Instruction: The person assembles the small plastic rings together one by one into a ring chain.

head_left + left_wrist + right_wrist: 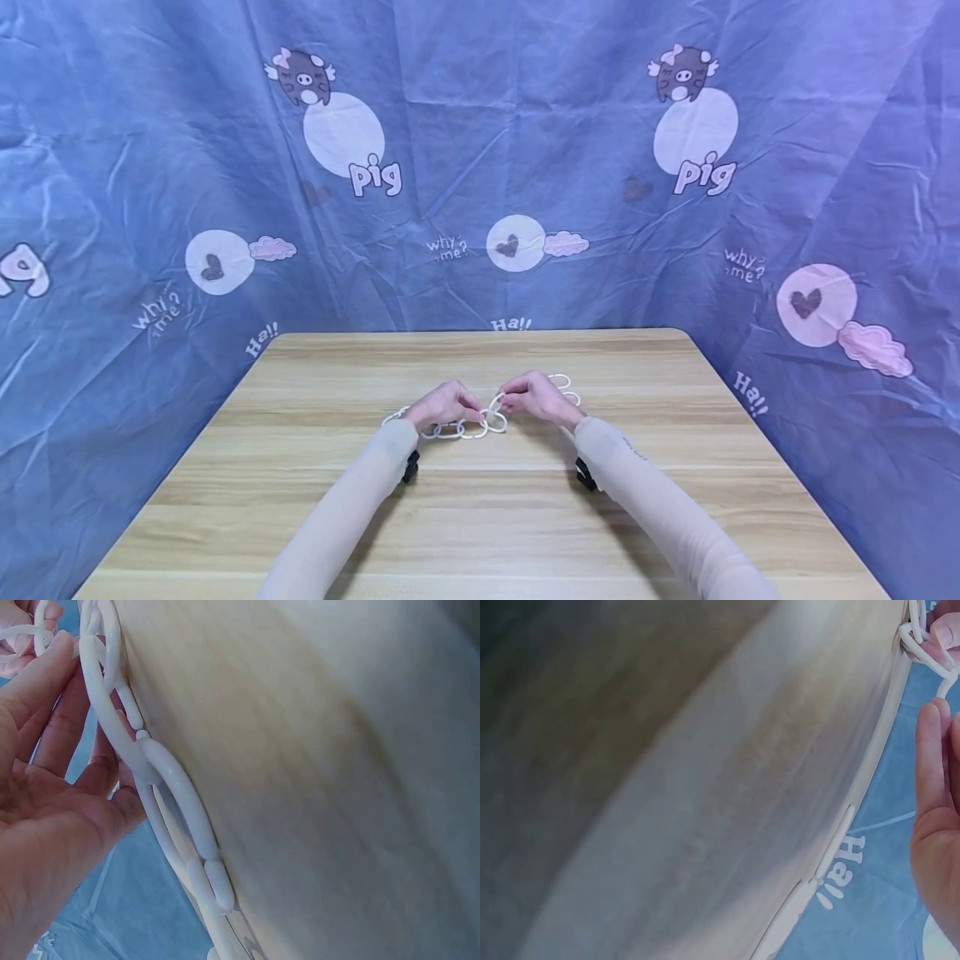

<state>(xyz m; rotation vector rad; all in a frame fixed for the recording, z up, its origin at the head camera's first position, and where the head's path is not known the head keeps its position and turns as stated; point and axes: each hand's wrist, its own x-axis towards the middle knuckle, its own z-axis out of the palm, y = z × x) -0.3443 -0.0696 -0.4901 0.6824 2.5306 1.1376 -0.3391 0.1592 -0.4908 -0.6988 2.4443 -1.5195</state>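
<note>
A chain of white plastic links (472, 430) lies across the table, running from under my left wrist to the middle. My left hand (450, 403) pinches a link near the chain's right end between thumb and fingers. In the left wrist view, the linked rings (184, 795) pass alongside the palm. My right hand (538, 397) pinches a white link (946, 684) at its fingertips, which meets the chain's end by the left fingers. Whether that link is hooked through the chain, I cannot tell. Beyond the right hand lie more white links (559, 381), partly hidden by it.
The wood-grain table (480, 508) has rounded far corners. Behind it and along both sides hangs a blue printed cloth (465, 100). Each wrist wears a black strap-on device, with one black mount (585, 473) showing by the right sleeve.
</note>
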